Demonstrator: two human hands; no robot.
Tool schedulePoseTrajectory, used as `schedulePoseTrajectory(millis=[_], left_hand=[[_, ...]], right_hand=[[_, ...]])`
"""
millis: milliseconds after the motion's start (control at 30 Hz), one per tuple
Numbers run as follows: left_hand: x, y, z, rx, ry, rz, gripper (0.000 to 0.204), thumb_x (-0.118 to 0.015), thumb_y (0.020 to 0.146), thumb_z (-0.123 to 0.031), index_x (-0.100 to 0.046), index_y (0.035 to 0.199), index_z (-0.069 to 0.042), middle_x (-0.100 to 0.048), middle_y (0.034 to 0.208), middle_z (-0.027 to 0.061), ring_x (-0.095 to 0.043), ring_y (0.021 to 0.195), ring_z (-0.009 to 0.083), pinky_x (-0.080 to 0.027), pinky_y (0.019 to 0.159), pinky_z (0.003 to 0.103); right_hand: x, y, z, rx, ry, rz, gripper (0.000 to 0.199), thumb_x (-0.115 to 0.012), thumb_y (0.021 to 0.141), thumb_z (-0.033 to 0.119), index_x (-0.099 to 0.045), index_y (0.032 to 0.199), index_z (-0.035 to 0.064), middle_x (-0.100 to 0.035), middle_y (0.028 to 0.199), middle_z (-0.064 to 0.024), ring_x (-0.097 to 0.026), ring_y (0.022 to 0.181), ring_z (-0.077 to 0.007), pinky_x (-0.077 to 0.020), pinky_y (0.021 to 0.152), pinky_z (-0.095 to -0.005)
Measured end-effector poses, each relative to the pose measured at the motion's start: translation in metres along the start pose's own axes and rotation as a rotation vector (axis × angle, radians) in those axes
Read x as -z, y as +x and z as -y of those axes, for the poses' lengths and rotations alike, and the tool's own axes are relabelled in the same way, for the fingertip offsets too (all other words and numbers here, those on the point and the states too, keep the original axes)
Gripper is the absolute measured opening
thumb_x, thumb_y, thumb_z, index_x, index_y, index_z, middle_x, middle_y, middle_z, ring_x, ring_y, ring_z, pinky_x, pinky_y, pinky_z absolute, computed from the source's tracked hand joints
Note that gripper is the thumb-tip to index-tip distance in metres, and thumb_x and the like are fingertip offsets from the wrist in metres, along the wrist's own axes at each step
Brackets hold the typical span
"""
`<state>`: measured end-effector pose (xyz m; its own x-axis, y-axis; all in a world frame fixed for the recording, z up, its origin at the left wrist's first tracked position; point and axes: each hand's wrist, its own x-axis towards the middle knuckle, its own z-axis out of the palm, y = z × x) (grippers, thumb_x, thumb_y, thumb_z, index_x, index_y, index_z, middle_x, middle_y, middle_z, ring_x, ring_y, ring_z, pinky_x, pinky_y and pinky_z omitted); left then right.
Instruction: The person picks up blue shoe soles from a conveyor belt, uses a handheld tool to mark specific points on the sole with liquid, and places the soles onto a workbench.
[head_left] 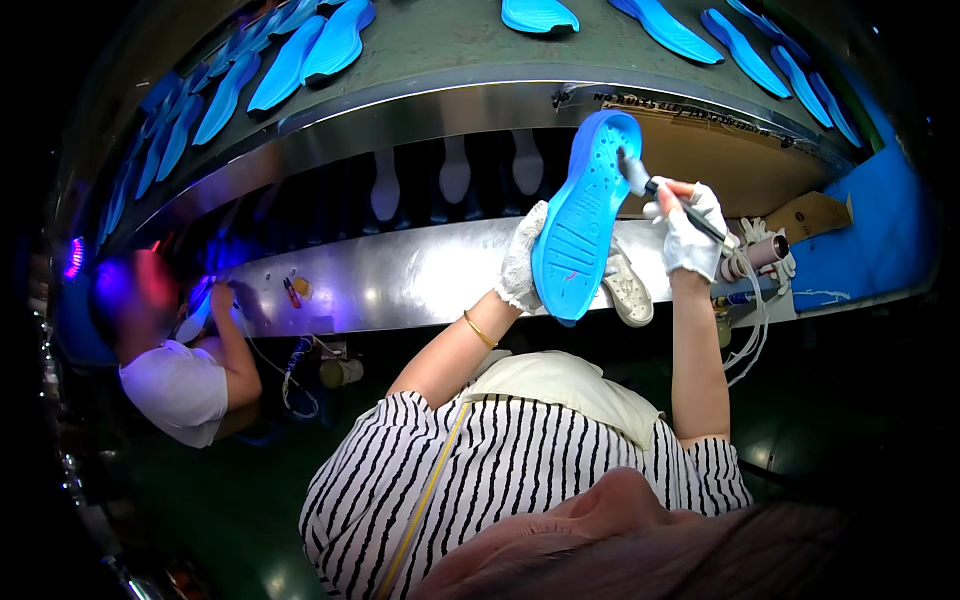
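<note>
My left hand (pixel 521 262), in a white glove with bare fingertips hidden behind the work, grips a bright blue shoe sole (pixel 582 225) by its left edge. The sole is held upright, its hollow side with small holes and ribs toward me. A brush (pixel 635 174) with a dark handle is closed in my gloved right hand (pixel 693 235). Its pale bristle end meets the upper right edge of the sole, near the holes. Behind the blue sole, a cream sole (pixel 628 290) with holes rests at the bench edge, partly covered.
A metal bench (pixel 400 275) runs before me, below a dark conveyor belt (pixel 440 50) carrying several blue soles (pixel 338 40). Pale soles (pixel 455 170) stand in the shadowed gap. To the right are a cardboard box (pixel 808 215), a spool (pixel 768 250) and white cords. A co-worker (pixel 180 385) sits left.
</note>
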<state>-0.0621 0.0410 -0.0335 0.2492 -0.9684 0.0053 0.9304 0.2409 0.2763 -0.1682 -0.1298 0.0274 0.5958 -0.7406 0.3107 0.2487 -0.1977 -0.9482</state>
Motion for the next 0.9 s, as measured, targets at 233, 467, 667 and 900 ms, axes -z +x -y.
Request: schedulePoseTrajectory(millis=[233, 467, 667, 900], left_hand=[[0.009, -0.007, -0.014, -0.071, 0.204, -0.027, 0.076, -0.050, 0.096, -0.058, -0.039, 0.146, -0.002, -0.054, 0.138, 0.0207, -0.060, 0.119, 0.0358, -0.048, 0.103, 0.050], [0.005, -0.016, -0.031, -0.184, 0.519, -0.076, 0.079, -0.060, 0.092, -0.056, -0.039, 0.145, -0.001, -0.057, 0.134, 0.0196, -0.063, 0.114, 0.0304, -0.054, 0.096, 0.042], [-0.027, -0.013, -0.069, -0.275, 0.523, 0.051, 0.082, -0.059, 0.092, -0.058, -0.035, 0.148, -0.004, -0.060, 0.127, 0.0209, -0.064, 0.110, 0.0296, -0.053, 0.097, 0.044], [-0.080, 0.028, -0.190, -0.357, 0.219, 0.213, 0.093, -0.029, 0.092, -0.075, -0.039, 0.144, 0.002, -0.056, 0.127, 0.0278, -0.061, 0.109, 0.0429, -0.049, 0.099, 0.057]], right_hand=[[-0.013, -0.041, -0.006, 0.399, -0.147, 0.356, 0.012, -0.069, 0.083, -0.006, -0.067, 0.091, 0.0028, -0.069, 0.098, -0.0102, -0.065, 0.085, -0.0133, -0.0516, 0.078, -0.0275], [-0.006, -0.014, 0.025, 0.490, -0.205, 0.322, 0.022, -0.069, 0.075, -0.014, -0.067, 0.089, 0.0033, -0.067, 0.102, -0.0135, -0.066, 0.091, -0.0223, -0.0517, 0.081, -0.0327], [-0.013, -0.023, 0.048, 0.567, -0.428, 0.534, 0.022, -0.074, 0.068, -0.008, -0.069, 0.084, 0.0054, -0.068, 0.095, -0.0139, -0.066, 0.086, -0.0281, -0.0517, 0.078, -0.0340], [-0.018, -0.026, 0.053, 0.480, -0.247, 0.322, 0.026, -0.075, 0.073, -0.013, -0.068, 0.090, 0.0064, -0.064, 0.099, -0.0093, -0.063, 0.087, -0.0190, -0.0502, 0.080, -0.0297]])
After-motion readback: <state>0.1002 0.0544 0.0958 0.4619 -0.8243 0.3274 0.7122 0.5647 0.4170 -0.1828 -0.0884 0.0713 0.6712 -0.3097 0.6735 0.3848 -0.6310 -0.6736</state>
